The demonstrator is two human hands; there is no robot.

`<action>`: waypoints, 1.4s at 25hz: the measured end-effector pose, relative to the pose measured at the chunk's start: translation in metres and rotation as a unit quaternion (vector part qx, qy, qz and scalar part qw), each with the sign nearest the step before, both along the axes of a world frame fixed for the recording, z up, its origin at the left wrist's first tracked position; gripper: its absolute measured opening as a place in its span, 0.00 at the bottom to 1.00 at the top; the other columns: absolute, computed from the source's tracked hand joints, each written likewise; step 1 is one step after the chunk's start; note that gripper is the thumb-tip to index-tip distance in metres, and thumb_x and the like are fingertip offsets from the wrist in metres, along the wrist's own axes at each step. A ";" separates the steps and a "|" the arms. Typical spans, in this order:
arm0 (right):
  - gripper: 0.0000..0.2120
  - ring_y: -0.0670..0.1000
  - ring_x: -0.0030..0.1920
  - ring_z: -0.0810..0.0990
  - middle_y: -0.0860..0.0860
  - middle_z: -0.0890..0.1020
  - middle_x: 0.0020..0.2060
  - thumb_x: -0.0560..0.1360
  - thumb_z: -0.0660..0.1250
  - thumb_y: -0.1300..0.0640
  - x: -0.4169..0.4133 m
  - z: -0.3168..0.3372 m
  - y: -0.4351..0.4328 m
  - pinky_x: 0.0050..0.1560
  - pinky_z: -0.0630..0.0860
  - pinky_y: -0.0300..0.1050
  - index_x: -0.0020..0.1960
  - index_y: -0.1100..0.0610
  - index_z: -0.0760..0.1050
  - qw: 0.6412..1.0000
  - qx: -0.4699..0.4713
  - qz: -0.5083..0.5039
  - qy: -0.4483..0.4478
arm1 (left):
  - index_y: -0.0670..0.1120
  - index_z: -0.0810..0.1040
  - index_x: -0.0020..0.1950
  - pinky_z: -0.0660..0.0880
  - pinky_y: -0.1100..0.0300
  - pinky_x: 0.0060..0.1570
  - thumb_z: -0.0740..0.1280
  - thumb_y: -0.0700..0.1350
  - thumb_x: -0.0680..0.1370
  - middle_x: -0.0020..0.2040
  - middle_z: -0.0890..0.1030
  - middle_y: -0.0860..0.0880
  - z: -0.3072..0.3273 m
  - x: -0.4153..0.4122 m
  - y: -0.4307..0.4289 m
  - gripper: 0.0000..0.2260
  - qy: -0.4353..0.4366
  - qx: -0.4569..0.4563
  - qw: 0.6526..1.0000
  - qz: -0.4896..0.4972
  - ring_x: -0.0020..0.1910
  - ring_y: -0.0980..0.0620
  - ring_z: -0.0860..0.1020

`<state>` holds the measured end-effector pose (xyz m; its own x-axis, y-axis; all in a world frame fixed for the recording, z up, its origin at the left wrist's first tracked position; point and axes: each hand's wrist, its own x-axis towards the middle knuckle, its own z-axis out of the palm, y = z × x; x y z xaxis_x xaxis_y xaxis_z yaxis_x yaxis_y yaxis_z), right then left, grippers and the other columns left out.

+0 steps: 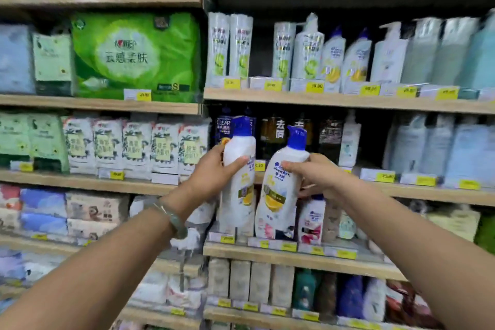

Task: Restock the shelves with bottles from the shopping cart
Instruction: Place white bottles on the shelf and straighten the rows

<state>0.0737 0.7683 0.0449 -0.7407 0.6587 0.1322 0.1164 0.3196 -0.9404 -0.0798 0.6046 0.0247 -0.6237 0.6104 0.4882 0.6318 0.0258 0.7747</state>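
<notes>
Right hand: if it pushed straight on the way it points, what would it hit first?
Leading with its lemon bottle, the right hand would likely nudge the second bottle, held by the left hand; depth is unclear, though.

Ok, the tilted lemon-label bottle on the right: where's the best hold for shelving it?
Probably grip the right bottle round its narrow shoulder below the blue cap, coming from its right side, as the right hand does. The body widens toward the base, and the left bottle, in the left hand, crowds its other side.
</notes>
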 end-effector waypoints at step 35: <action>0.21 0.54 0.54 0.81 0.52 0.80 0.56 0.72 0.72 0.59 0.080 0.217 0.262 0.41 0.81 0.48 0.63 0.55 0.71 0.909 0.145 -0.070 0.385 | 0.55 0.61 0.73 0.74 0.51 0.61 0.65 0.53 0.77 0.64 0.72 0.55 0.240 0.065 0.285 0.26 0.229 0.247 0.927 -0.162 0.62 0.54 0.73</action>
<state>0.1536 1.0307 0.2621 -0.2673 0.5942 0.7586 -0.4821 0.5991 -0.6392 -0.0145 0.8899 0.2651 -0.1043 0.3605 0.9269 0.8102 -0.5097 0.2894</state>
